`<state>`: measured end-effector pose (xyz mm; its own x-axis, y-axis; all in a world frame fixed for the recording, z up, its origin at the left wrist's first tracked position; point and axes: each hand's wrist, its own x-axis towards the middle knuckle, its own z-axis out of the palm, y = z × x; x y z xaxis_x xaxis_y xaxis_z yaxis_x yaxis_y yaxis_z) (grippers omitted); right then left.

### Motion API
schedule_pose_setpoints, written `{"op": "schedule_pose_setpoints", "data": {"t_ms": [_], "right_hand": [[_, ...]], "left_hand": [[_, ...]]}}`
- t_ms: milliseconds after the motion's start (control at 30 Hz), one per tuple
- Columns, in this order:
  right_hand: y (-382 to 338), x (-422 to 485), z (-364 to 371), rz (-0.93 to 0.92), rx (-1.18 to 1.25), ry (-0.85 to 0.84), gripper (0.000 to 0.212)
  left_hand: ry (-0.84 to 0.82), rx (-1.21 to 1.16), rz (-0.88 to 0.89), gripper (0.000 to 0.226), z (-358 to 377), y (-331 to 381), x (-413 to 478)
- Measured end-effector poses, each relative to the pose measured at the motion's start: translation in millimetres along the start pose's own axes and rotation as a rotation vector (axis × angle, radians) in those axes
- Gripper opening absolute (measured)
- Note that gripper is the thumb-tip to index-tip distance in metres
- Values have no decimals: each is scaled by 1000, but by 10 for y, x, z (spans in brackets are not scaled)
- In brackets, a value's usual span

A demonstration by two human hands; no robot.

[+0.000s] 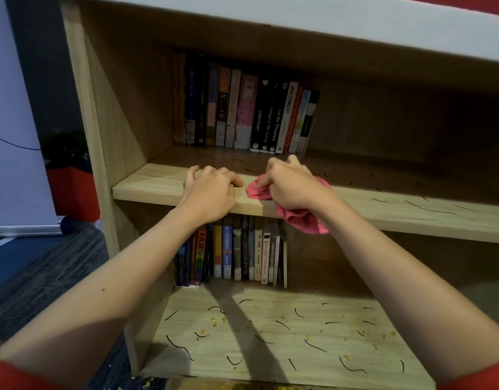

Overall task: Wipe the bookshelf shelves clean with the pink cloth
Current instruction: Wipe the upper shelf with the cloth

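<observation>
Gripping pink cloth bunched in right hand, fingers curled tight round it, pressing it on front edge of middle shelf, loose end hanging over the edge. Resting left hand on same shelf just beside cloth, fingers arched, holding nothing.

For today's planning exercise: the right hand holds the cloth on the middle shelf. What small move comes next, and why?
Probably sweep the cloth rightward along the shelf: the right hand grips it at the front edge, and black strands lie unwiped to its right.
</observation>
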<state>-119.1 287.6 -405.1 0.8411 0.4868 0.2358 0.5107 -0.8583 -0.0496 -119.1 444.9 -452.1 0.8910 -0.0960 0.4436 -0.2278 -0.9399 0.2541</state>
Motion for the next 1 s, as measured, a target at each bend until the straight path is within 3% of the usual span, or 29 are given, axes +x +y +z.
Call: {"op": "schedule_pose_setpoints", "data": {"t_ms": [133, 1000], "right_hand": [[81, -53, -7, 38, 97, -16, 43], [45, 72, -43, 24, 0, -68, 49]], "left_hand": [[-18, 17, -5, 35, -5, -5, -5], [42, 5, 6, 35, 26, -17, -45]]}}
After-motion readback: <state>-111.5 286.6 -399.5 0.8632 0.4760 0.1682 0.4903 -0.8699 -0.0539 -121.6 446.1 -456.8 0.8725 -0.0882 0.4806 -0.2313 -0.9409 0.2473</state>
